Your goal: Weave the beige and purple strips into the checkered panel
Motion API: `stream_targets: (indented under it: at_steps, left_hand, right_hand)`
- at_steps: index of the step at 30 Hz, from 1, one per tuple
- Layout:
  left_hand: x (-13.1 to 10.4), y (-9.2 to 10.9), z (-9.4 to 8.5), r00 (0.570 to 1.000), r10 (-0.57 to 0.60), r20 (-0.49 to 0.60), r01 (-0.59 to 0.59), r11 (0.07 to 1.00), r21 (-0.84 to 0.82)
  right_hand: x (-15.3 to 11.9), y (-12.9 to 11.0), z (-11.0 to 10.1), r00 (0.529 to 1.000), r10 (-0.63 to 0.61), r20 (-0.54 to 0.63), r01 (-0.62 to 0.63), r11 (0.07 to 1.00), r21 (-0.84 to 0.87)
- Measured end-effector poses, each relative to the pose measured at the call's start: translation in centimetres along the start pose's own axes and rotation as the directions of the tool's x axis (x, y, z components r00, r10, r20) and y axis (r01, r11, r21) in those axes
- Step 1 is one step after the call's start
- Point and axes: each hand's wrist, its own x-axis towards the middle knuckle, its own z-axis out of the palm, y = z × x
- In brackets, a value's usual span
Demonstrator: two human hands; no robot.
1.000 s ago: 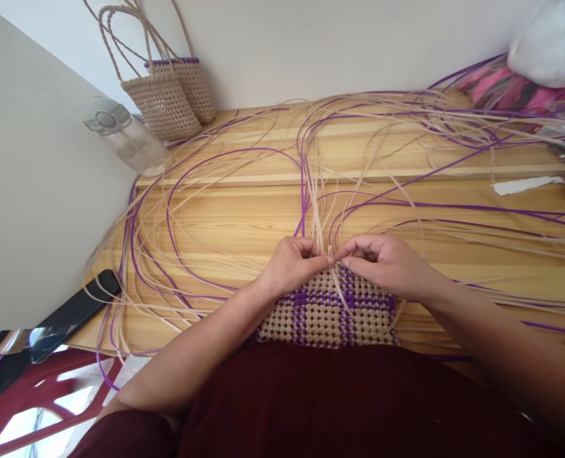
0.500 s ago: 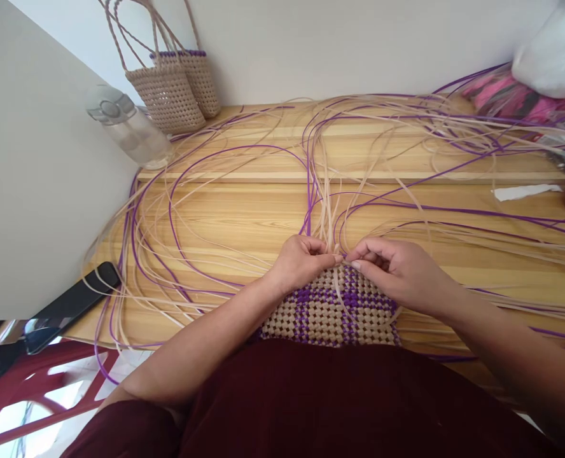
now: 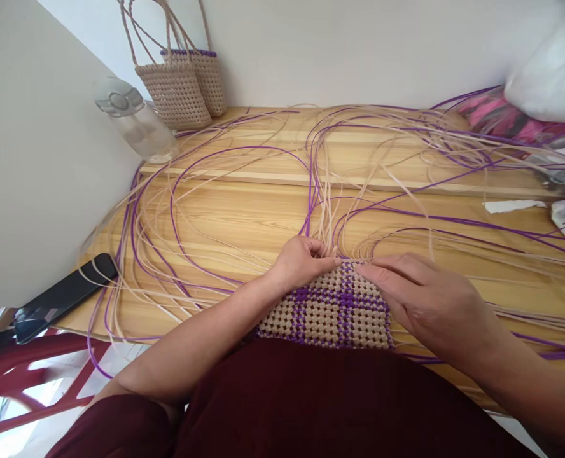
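Note:
A woven piece (image 3: 324,317) in beige with purple bands lies against my body at the table's near edge. My left hand (image 3: 298,262) pinches its upper edge, thumb on top and fingers curled behind. Close by on the right, my right hand (image 3: 425,294) is closed, its thumb and fingers pressed together at the upper right of the weave. A thin beige strip (image 3: 354,259) runs along the top edge into its fingers. Loose beige strands (image 3: 327,216) and purple strands (image 3: 310,203) fan out from the weave over the table.
Two small woven bags (image 3: 175,95) stand by the wall beside a clear bottle (image 3: 142,133). A black phone (image 3: 67,296) lies at the left edge. To the right are a white plastic bag (image 3: 550,83), a pink bundle (image 3: 490,114) and a paper scrap (image 3: 514,206). Long strands cover much of the wooden table (image 3: 235,216).
My right hand has moved right, away from my left hand, drawing the beige strip along the top edge. My left hand keeps its pinch. The view has shifted slightly.

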Motion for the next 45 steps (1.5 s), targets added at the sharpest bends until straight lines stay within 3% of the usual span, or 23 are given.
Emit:
stream_targets:
  at_steps: [2,4,7,10,16,18,21,23,24,27,29,32,34,36,40,45]
  left_hand:
    - [0.0,0.0,-0.1,1.0,0.005,0.005,-0.005,1.0,0.013]
    - [-0.1,0.1,-0.2,1.0,0.012,0.026,-0.011,1.0,-0.006]
    - [-0.2,0.2,-0.4,0.998,-0.008,0.056,0.011,0.998,-0.062]
    - [-0.4,0.3,-0.5,0.998,-0.024,0.06,0.03,0.995,-0.1]
    - [-0.4,0.4,-0.4,0.998,-0.021,0.053,0.027,0.994,-0.108]
    - [-0.3,0.5,-0.3,0.998,-0.047,0.049,0.052,0.991,-0.125]
    - [-0.2,0.5,-0.1,0.996,-0.08,0.046,0.086,0.982,-0.167]
    - [-0.1,0.5,-0.1,0.995,-0.082,0.052,0.091,0.979,-0.184]
    - [-0.1,0.4,-0.1,0.995,-0.085,0.055,0.094,0.977,-0.193]
    - [0.0,0.3,-0.1,0.994,-0.095,0.051,0.104,0.972,-0.213]
    - [0.0,0.3,-0.1,0.995,-0.093,0.039,0.099,0.973,-0.206]
    - [0.0,0.2,0.0,0.997,-0.076,0.024,0.079,0.979,-0.187]
    - [0.0,0.0,0.0,0.998,-0.061,0.022,0.064,0.981,-0.186]
    - [0.0,-0.1,0.0,0.999,-0.043,0.024,0.047,0.982,-0.185]
    - [-0.1,-0.3,0.0,0.999,-0.022,0.029,0.028,0.979,-0.2]
    - [-0.2,-0.2,0.0,0.999,-0.011,0.031,0.018,0.973,-0.23]
  right_hand:
    - [0.9,0.6,-0.5,0.988,-0.031,0.148,0.016,0.995,0.098]
    - [2.2,1.3,-0.4,0.969,0.003,0.248,-0.057,0.976,0.209]
    - [4.6,2.8,0.4,0.951,0.131,0.279,-0.203,0.947,0.249]
    - [6.3,4.0,1.5,0.901,0.173,0.398,-0.302,0.908,0.29]
    - [7.1,4.5,2.6,0.858,0.16,0.488,-0.332,0.898,0.289]
    - [7.1,4.5,2.6,0.894,0.119,0.432,-0.257,0.925,0.278]
    - [6.7,4.6,2.4,0.994,0.07,0.087,-0.082,0.986,0.147]
    - [5.7,4.8,2.2,0.996,0.042,-0.081,-0.039,0.998,0.039]
    - [5.1,5.0,2.2,0.997,0.028,-0.073,-0.026,0.999,0.024]
    - [3.1,5.5,2.0,0.994,0.002,0.113,-0.014,0.994,0.105]
    - [2.0,5.4,1.5,0.98,0.053,0.192,-0.089,0.979,0.185]
    - [1.5,4.3,0.1,0.935,0.15,0.322,-0.265,0.897,0.354]
    - [2.0,3.2,-0.8,0.9,0.167,0.404,-0.362,0.8,0.477]
    - [2.8,2.4,-0.8,0.894,0.167,0.417,-0.41,0.68,0.608]
    - [4.5,2.4,1.5,0.881,0.265,0.391,-0.471,0.423,0.775]
    - [4.9,3.2,3.6,0.791,0.41,0.453,-0.591,0.323,0.739]
